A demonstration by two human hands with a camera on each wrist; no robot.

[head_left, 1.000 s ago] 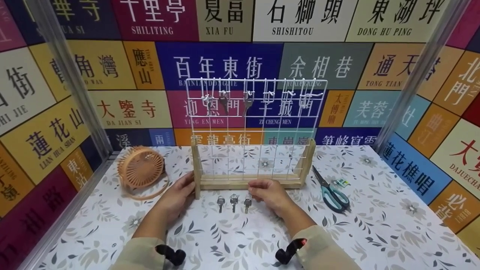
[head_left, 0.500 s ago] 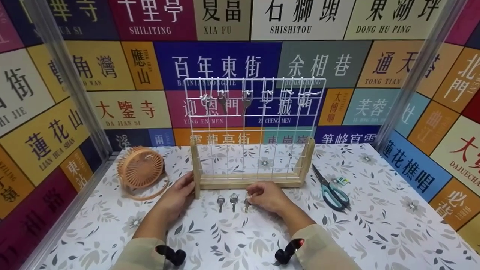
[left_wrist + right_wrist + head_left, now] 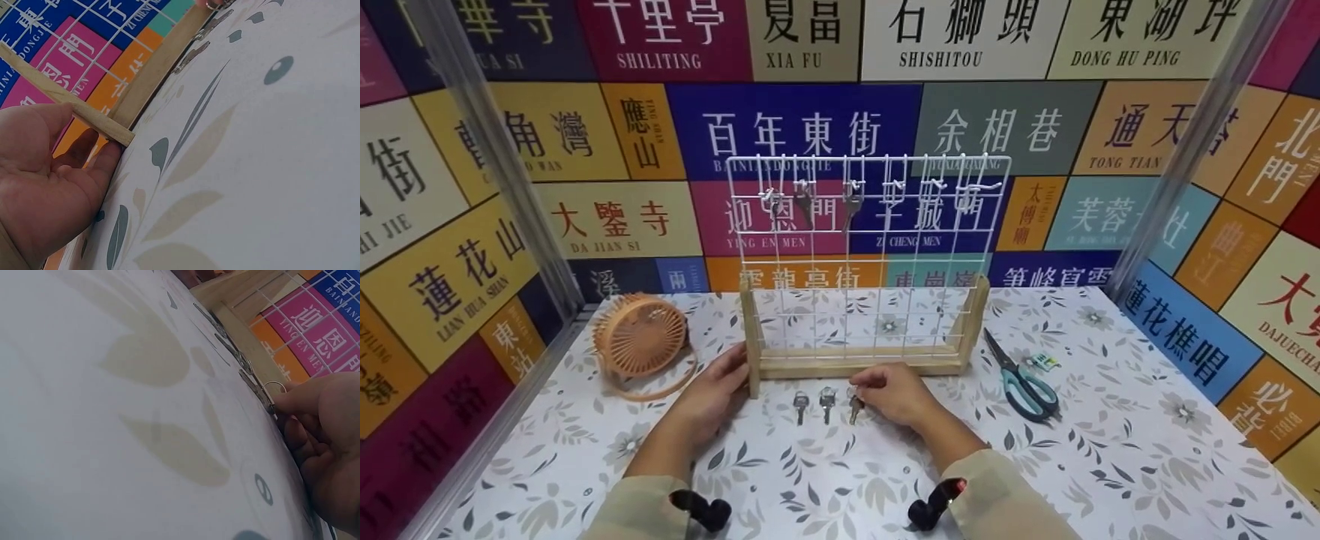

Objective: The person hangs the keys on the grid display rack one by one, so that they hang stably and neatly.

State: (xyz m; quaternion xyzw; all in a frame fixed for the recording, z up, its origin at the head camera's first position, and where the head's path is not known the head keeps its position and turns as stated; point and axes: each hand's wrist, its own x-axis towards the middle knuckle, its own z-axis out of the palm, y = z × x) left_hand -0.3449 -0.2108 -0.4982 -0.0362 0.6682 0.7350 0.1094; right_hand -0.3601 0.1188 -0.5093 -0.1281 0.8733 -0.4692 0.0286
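And there's the right hand (image 3: 894, 390), fingers pinching the rightmost key (image 3: 854, 412) on the table (image 3: 825, 480), its head rackward, presumably for easy reach; the left hand (image 3: 720, 386), fingers loosely bent, touches the wire-grid rack (image 3: 810, 369), seemingly steadying it.

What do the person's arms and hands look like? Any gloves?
No gloves: the left hand and right hand are bare. The left sleeve and right sleeve are pale beige. By each cuff is a small black device: the left device and right device, which shows a red spot.
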